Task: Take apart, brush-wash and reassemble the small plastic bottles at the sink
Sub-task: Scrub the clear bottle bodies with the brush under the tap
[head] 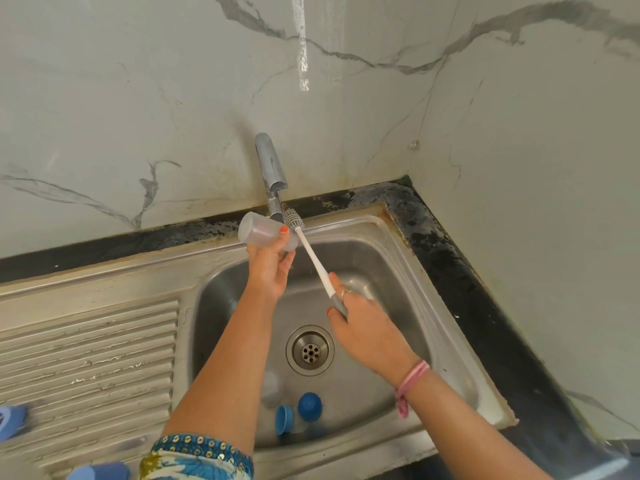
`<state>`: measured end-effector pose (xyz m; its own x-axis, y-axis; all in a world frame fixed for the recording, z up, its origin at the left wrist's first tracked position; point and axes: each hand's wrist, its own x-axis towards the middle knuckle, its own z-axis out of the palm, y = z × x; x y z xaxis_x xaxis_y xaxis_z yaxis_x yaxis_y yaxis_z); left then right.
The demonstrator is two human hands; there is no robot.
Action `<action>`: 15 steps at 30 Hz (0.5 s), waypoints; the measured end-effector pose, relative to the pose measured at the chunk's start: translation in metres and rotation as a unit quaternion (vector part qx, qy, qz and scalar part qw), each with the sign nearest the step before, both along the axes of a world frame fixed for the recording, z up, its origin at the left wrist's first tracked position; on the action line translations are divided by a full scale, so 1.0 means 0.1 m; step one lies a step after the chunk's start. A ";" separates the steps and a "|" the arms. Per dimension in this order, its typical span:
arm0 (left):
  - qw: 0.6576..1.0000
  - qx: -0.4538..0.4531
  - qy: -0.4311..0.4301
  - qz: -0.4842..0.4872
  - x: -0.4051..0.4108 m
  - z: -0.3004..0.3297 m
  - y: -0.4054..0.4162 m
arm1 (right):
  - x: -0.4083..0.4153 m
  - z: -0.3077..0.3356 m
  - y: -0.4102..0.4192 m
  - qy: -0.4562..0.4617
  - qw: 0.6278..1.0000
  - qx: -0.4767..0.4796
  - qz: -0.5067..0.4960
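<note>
Left hand grips the clear bottle body above the sink back rim, under the tap. Right hand grasps the bottle brush, bristles beside the bottle. Two blue caps lie near the front wall.

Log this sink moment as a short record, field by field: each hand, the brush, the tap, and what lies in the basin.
left hand: grips a clear bottle tilted on its side, near the tap
right hand: holds the brush handle
brush: white shaft, bristle head up beside the bottle, outside it
tap: no water stream visible
sink: two blue caps and a clear bottle body lie near the drain
</note>
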<state>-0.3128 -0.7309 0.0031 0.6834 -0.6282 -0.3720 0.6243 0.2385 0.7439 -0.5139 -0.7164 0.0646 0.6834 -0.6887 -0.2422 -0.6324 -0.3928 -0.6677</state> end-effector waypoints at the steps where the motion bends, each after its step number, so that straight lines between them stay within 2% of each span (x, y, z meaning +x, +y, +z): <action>1: 1.000 0.003 0.000 -0.005 0.00 -0.02 0.01 | 0.01 0.03 -0.03 0.001 1.000 -0.001 0.000; 6: 0.999 -0.013 0.022 0.042 0.06 0.05 -0.01 | -0.03 0.11 0.18 0.091 0.991 -0.090 0.037; 10: 0.996 0.001 0.051 0.074 0.06 0.01 0.01 | -0.01 0.10 0.20 0.084 0.988 -0.111 0.072; 15: 0.998 0.018 -0.039 -0.049 0.03 0.01 0.07 | 0.09 0.09 0.02 0.064 0.995 -0.067 0.036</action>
